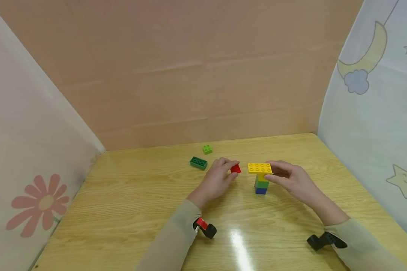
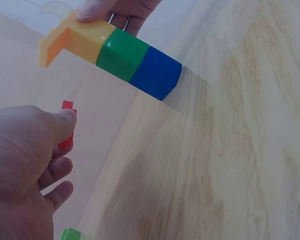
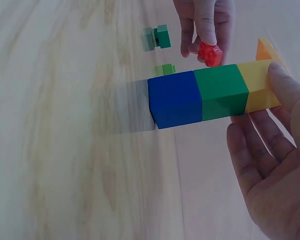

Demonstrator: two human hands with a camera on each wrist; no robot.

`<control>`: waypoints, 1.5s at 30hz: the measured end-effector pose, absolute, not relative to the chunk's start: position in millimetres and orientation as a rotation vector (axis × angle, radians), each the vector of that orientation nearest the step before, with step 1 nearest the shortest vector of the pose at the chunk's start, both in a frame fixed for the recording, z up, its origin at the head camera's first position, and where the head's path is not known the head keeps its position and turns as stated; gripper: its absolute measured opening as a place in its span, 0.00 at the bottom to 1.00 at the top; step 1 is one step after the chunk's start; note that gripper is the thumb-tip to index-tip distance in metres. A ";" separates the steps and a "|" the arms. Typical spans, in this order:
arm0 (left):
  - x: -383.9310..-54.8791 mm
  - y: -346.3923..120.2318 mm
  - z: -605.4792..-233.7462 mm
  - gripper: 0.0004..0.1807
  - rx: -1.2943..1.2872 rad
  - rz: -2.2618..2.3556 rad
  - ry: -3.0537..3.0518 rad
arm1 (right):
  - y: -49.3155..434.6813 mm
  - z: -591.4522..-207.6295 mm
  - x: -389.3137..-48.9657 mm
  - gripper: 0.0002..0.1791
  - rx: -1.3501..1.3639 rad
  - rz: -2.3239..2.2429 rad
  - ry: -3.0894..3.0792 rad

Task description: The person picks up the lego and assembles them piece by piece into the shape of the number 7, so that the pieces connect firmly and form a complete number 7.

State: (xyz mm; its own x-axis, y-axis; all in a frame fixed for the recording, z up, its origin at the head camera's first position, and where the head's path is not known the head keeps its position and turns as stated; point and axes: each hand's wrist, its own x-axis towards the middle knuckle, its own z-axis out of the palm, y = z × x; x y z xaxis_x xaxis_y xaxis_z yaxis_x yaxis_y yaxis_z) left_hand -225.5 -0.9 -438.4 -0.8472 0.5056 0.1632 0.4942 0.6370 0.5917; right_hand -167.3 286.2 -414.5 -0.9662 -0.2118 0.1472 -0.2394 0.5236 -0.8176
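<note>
A tower of toy bricks stands upright on the table, with a blue brick (image 3: 176, 99) at the bottom, a green brick (image 3: 221, 91) above it and a yellow brick (image 2: 90, 41) on top of that. Capping it is a wide yellow studded plate (image 1: 259, 168) that juts out to the left. My right hand (image 1: 293, 181) holds the tower near its top, thumb on the yellow brick and fingers behind. Left of the tower, my left hand (image 1: 216, 180) pinches a small red brick (image 1: 235, 168) between thumb and fingers, a short gap away from the plate.
Behind my left hand, a dark green brick (image 1: 198, 163) lies on the wooden table (image 1: 132, 210). A light green brick (image 1: 207, 149) sits a little farther back. A plain backdrop (image 1: 196, 75) rises at the table's far edge, with printed cloth panels at both sides.
</note>
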 end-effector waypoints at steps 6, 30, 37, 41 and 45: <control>-223.2 -14.4 -436.8 0.25 0.790 1.155 2.760 | 275.4 -413.5 -173.6 0.28 0.430 1.496 -2.722; -226.6 -56.8 -422.8 0.23 0.663 1.466 2.647 | 233.5 -407.2 -196.9 0.28 0.531 1.555 -2.688; -229.0 -65.4 -419.5 0.24 0.666 1.505 2.623 | 229.0 -407.6 -196.0 0.27 0.539 1.572 -2.687; -229.2 -68.3 -419.1 0.24 0.690 1.552 2.594 | 226.5 -408.8 -194.5 0.27 0.549 1.586 -2.689; -229.0 -69.5 -420.4 0.26 0.685 1.573 2.591 | 223.7 -411.7 -193.4 0.27 0.569 1.611 -2.679</control>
State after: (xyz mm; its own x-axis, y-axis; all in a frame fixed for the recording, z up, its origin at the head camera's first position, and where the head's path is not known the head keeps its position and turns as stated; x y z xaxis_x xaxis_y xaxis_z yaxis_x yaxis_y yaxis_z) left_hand -229.0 -69.5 -420.4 -0.9024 0.3843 0.1947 0.3501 0.3908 0.8513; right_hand -193.4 223.7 -411.7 -0.9352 -0.3204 0.1509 -0.2835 0.4219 -0.8612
